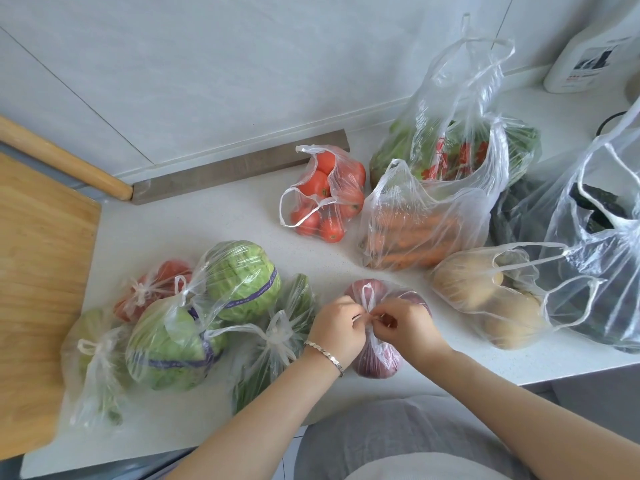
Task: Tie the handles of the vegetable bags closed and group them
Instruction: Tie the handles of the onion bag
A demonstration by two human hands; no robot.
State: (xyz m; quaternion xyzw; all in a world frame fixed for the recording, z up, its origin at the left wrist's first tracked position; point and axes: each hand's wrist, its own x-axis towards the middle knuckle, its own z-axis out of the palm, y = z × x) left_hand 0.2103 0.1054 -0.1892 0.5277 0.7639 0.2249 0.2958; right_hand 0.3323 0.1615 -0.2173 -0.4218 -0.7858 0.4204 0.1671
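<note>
The person is tying the thin clear plastic bag of purple-red onions point(377, 362), which is lying on the white speckled countertop point(214, 223) near its front edge, just in front of the body. The left hand point(341, 323) and the right hand point(407, 325) are meeting over the top of this bag. The fingertips of both are pinching the twisted handles, and one handle loop point(367, 295) is standing up between them. I judge that the hands are working so close together because the knot is being pulled tight.

To the left, several knotted bags are lying close together, some touching: a clear bag of red tomatoes point(152, 289), the round green cabbages in clear plastic point(242, 275) and a clear bag of long green vegetables point(277, 344). This is probably the finished group, kept apart from the open ones.

Behind and to the right, bags with loose handles are waiting: an open clear bag of red tomatoes point(325, 202), a clear bag of orange carrots point(415, 237) and a clear bag of pale brown potatoes point(485, 299).

A purple band point(258, 289) around each cabbage is carrying small pale letters, too small to read. The label on the white container point(585, 60) in the far corner is also not readable.
</note>
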